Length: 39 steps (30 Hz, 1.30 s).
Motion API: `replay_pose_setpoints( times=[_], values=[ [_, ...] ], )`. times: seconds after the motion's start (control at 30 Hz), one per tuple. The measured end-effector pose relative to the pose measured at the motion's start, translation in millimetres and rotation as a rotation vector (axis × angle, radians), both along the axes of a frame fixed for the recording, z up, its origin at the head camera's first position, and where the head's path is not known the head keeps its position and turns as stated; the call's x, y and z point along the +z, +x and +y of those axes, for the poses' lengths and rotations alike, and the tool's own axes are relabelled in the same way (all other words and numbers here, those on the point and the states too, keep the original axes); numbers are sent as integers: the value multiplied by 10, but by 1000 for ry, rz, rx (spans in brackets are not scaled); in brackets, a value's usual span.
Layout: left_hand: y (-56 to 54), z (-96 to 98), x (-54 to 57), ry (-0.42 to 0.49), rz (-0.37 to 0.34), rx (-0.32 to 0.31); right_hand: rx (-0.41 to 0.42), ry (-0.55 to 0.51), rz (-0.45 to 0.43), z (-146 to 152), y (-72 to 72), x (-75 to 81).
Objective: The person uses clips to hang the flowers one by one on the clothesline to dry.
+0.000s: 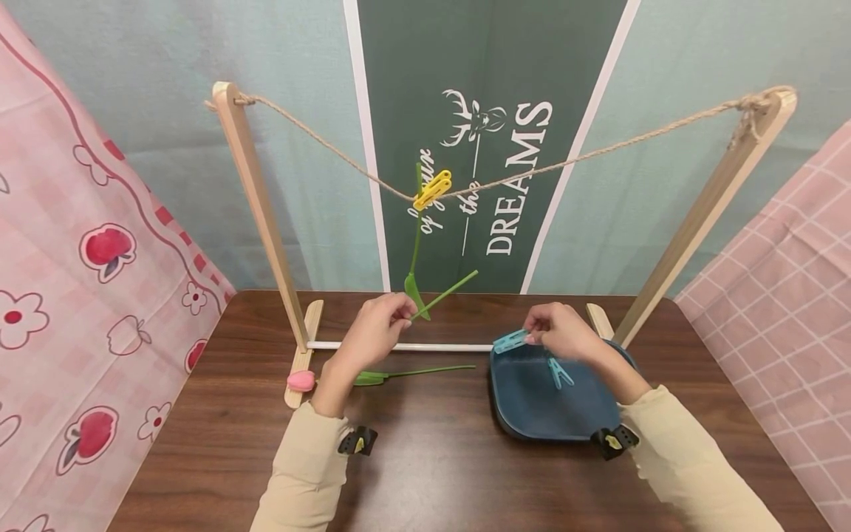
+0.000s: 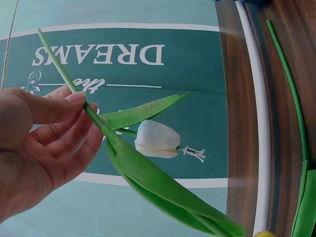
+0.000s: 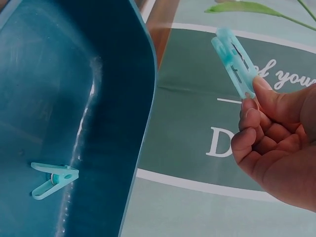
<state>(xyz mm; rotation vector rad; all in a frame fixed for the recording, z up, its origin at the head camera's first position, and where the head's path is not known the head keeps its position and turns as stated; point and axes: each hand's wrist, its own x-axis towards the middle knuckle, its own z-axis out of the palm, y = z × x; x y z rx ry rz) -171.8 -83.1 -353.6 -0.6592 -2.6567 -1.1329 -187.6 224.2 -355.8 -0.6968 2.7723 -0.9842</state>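
Note:
My left hand [image 1: 382, 329] pinches the green stem [image 2: 64, 69] of an artificial flower between thumb and finger. A long leaf [image 2: 158, 177] runs from that stem. Beyond it shows a white tulip bloom [image 2: 157, 139]; which stem bears it I cannot tell. Between thumb and index finger, my right hand [image 1: 558, 329] pinches a light-blue clothespin [image 3: 234, 61] over the edge of a dark-blue basin [image 1: 552, 421]. Inside the basin lies another light-blue clothespin [image 3: 54, 178]. A yellow clothespin [image 1: 433, 190] clamps a second green stem [image 1: 417, 247] on the sagging rope [image 1: 326, 148].
Wooden posts [image 1: 259, 199] at either side carry the rope, joined low down by a white rod [image 1: 439, 347]. On the brown table [image 1: 425, 458] lies another green stem [image 1: 425, 370] with leaves. A pink tulip bloom [image 1: 301, 380] is at the left post's foot.

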Motion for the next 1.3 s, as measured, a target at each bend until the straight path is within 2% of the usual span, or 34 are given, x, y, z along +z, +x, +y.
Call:
replay_pose_setpoints(
  times=[0.27,0.53,1.0,1.3],
  values=[
    [-15,48,-2,39,26,1,-18,-3,17,25,14,3],
    [-18,107,56,66,42,25,-28,8,17,54,28,-14],
    [-77,191,129,60,-11,42,-30,29,7,90,36,-34],
    [-123,211,181,63,-1,42,-23,24,-7,99,37,-35]
  ],
)
